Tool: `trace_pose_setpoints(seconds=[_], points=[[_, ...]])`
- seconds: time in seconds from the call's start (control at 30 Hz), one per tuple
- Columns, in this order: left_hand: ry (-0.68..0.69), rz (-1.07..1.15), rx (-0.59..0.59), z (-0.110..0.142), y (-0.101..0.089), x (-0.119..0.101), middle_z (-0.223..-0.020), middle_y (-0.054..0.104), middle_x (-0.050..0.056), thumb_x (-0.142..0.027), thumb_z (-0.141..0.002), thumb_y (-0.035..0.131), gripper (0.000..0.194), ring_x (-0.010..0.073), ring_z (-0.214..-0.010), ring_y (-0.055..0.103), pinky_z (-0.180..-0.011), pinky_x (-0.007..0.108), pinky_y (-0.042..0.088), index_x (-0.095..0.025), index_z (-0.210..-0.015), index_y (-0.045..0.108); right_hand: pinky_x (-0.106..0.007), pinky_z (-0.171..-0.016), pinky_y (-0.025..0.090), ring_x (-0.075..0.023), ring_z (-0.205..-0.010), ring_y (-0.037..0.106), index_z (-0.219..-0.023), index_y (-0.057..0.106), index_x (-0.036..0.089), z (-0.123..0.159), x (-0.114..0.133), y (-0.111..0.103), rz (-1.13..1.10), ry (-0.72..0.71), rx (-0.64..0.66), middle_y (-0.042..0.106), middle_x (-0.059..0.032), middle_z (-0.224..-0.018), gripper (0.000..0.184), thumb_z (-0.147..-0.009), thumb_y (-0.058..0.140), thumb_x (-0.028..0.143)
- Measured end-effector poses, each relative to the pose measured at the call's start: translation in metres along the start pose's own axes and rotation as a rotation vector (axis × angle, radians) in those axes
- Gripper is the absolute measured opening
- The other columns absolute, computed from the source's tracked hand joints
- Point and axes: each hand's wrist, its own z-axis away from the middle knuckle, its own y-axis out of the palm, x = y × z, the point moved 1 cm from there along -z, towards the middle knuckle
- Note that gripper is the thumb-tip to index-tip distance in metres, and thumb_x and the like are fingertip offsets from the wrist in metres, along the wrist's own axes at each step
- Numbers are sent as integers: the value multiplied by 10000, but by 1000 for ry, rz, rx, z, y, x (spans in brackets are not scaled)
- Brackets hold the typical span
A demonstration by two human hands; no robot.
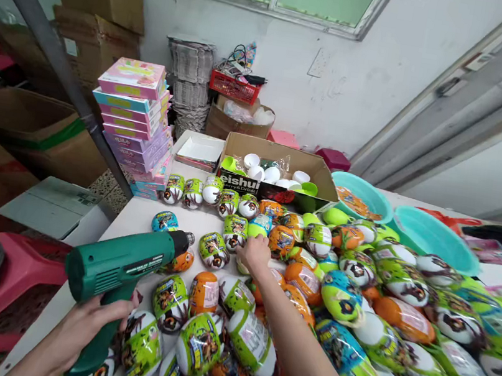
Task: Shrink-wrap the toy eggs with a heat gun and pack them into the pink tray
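Note:
My left hand (95, 328) is wrapped around the handle of a green heat gun (126, 267), whose dark nozzle points right over the table. My right hand (254, 252) reaches in among the plastic eggs, fingers curled in against the lower side of a green-and-white egg (236, 226) with a printed wrap. Its fingertips are partly hidden. Just left of this hand lies another green-and-white egg (213, 250). An orange egg (183, 261) sits behind the nozzle, and a blue egg (165, 221) lies beyond it.
Many wrapped eggs in green, orange and blue cover the table's right side. Behind them stand a cardboard box (278, 197) of white and green shells and two turquoise basins (432, 240). Stacked pink and purple boxes (130, 126) are at back left. A red stool (12, 303) stands left.

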Motion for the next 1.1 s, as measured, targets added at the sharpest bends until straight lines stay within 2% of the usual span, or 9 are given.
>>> trace_pose_setpoints(seconds=[0.13,0.3,0.47,0.57,0.67,0.77,0.9,1.0,1.1], points=[[-63,14,46,-15,4,9,-627,666,1,-423,-657,711,268,218,-656,592,-702,313,457,-181,-768,683,-384,-824,449,-354,-1132,514,-991,703,75,-18,8,15,131,50,32,612,-219,-1111,331,-768,619,306],[-83,10,79,-19,15,8,-584,634,-22,-397,-674,690,215,195,-596,564,-626,296,450,-194,-742,680,-302,-732,454,-254,-929,652,-1090,660,155,-15,-3,-5,68,45,5,704,-129,-993,308,-846,515,277],[-19,-54,234,-9,28,1,-637,680,5,-338,-713,630,143,226,-685,616,-733,323,464,-204,-694,678,-294,-781,488,-243,-907,694,-1098,680,188,18,-18,-33,-108,-159,-104,745,-83,-990,307,-818,560,228],[-6,-57,247,-1,30,1,-669,699,17,-351,-733,623,149,246,-742,637,-782,338,468,-210,-722,671,-307,-821,519,-243,-923,704,-1113,684,185,42,-26,-36,-188,-238,-130,744,-82,-1036,323,-817,554,189],[13,-59,228,9,24,4,-699,702,18,-346,-732,636,143,242,-753,628,-766,327,472,-211,-706,674,-344,-855,541,-252,-963,699,-1170,659,179,63,-32,-36,-173,-346,-173,724,-98,-1103,362,-838,518,151],[1,-35,269,21,15,4,-737,704,28,-365,-737,645,182,231,-744,612,-751,322,474,-200,-673,684,-379,-887,549,-260,-1015,684,-1195,648,176,78,-37,-41,-160,-501,-216,706,-121,-1140,345,-888,491,178],[-35,83,303,36,6,-1,-825,708,41,-280,-702,672,103,218,-772,607,-733,311,481,-184,-668,682,-389,-936,537,-243,-1054,670,-1192,659,193,89,-41,-56,-330,-639,-165,693,-112,-1178,332,-909,487,215],[-58,216,290,42,0,-2,-792,693,28,-265,-681,696,102,173,-652,573,-655,297,486,-173,-726,699,-394,-937,532,-232,-1005,686,-1136,694,221,93,-42,-62,-552,-549,-39,725,-73,-1108,311,-866,543,250],[-79,291,274,47,-7,6,-750,679,20,-290,-694,712,193,163,-614,568,-643,294,483,-163,-839,718,-407,-884,552,-247,-924,703,-1010,738,207,98,-43,-59,-872,-323,126,754,-62,-990,294,-778,650,364]])
